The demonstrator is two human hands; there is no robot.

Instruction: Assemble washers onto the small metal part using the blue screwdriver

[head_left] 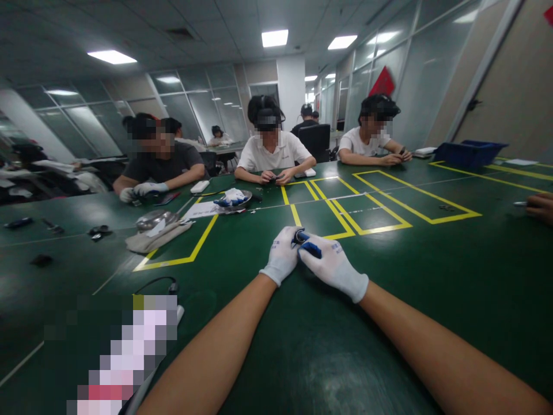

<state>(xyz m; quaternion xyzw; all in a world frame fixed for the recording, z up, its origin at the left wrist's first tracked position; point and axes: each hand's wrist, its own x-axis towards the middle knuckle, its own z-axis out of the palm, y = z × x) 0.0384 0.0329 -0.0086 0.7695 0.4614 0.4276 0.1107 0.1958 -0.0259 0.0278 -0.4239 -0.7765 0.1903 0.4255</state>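
Note:
My left hand (281, 256) and my right hand (332, 264) meet over the green table, both in white gloves with blue-coated fingers. Between their closed fingertips is a small dark part with a shiny curved rim (299, 236); its exact kind is too small to make out. My left fingers wrap round its left side. The right thumb and fingers press on it from the other side. Much of the part is hidden by the gloves.
Yellow tape (384, 230) marks boxes on the green table (432, 300). A metal bowl (246, 199) with gloves, a cloth bag (158, 237) and a blue bin (470, 154) stand farther off. Several people sit across. A blurred object (129, 351) lies left of my forearm; another person's hand (540, 207) is right.

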